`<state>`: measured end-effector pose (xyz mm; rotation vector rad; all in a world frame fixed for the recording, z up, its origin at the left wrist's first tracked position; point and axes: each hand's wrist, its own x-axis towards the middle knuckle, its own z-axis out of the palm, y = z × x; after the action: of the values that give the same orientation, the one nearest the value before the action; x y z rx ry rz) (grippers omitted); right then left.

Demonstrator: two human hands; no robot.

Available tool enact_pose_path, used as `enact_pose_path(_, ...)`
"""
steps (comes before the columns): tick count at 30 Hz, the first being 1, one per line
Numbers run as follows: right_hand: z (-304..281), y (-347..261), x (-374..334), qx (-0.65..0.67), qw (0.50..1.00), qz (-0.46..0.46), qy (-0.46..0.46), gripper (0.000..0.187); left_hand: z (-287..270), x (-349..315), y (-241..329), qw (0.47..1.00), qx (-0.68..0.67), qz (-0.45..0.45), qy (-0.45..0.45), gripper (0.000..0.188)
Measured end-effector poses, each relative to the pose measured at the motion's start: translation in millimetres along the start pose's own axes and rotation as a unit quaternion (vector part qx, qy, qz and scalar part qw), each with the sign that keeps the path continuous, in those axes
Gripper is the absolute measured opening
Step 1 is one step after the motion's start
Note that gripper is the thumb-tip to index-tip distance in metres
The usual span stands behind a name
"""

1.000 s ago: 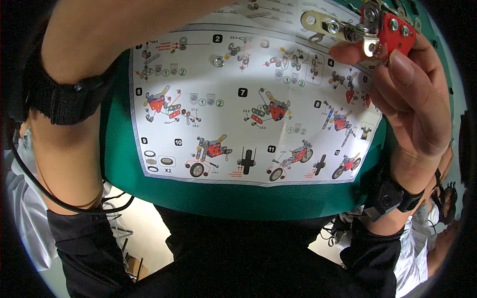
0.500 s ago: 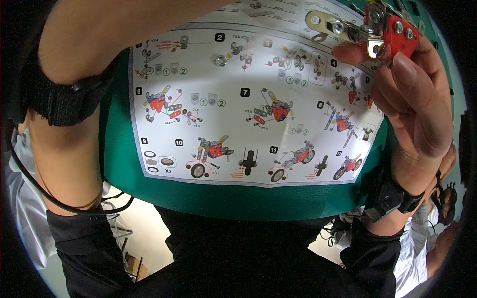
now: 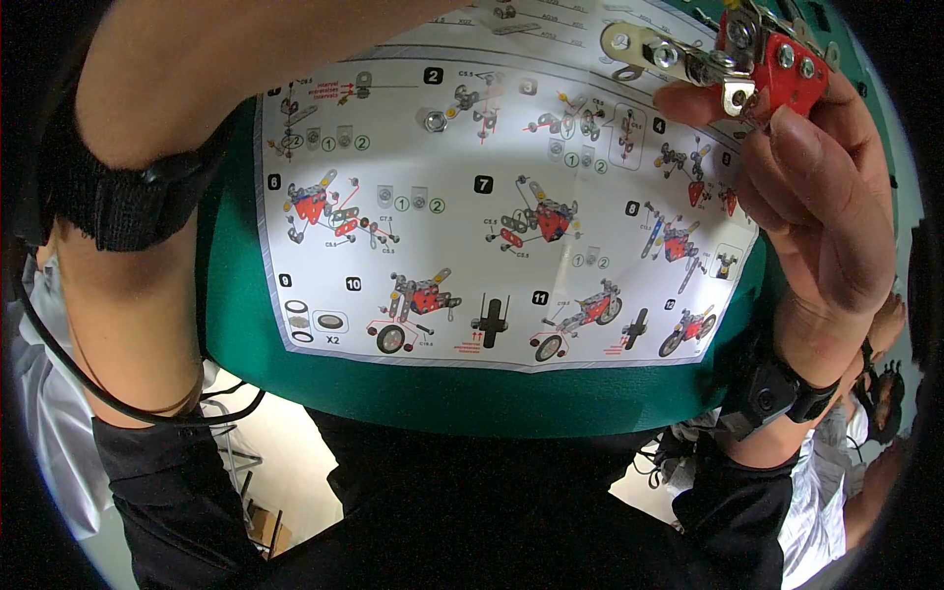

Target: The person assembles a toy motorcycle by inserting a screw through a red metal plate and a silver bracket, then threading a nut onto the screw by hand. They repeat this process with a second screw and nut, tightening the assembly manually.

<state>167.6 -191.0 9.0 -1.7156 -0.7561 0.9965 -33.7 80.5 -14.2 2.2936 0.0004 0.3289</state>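
My right hand holds a small construction-set assembly at the upper right: a red perforated plate bolted to silver metal strips, pinched between thumb and fingers. My left forearm crosses the upper left of the view, and the left hand itself is out of the picture beyond the top edge. Below both lies a white instruction sheet with numbered drawings of a small red and silver motorcycle model. A loose silver nut rests on the sheet near its upper middle.
The sheet lies on a green mat covering the table, whose front edge curves just before my dark-clothed body. Black wrist straps are on both wrists. Black cables hang at the lower left, above a pale floor.
My right hand has shifted the red and silver assembly slightly, and it has stayed at the upper right. The left forearm has barely moved.
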Motion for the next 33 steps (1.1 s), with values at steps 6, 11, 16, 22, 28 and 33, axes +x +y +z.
enact_pose_path(6,5,-1,0,-0.005,0.998,-0.017,0.055,0.055,-2,2,-1,1.0,-0.004,-0.006,-0.003,0.014)
enact_pose_path(11,6,12,1,-0.027,0.992,-0.117,-0.039,0.052,-9,-4,-2,1.0,0.001,-0.028,0.0,0.014)
enact_pose_path(16,-16,4,5,-0.025,0.998,-0.008,-0.063,0.05,-14,-2,-9,0.999,-0.008,-0.039,-0.005,0.014)
enact_pose_path(22,-8,0,7,-0.01,0.997,-0.034,-0.067,0.048,-21,-3,-11,0.998,-0.01,-0.057,-0.012,0.015)
enact_pose_path(28,7,-1,1,-0.026,0.999,-0.028,-0.005,0.048,-21,-3,-12,0.997,-0.017,-0.068,-0.014,0.015)
enact_pose_path(33,-13,0,6,-0.01,0.994,-0.024,-0.105,0.049,-18,-2,-15,0.997,-0.024,-0.074,-0.017,0.015)
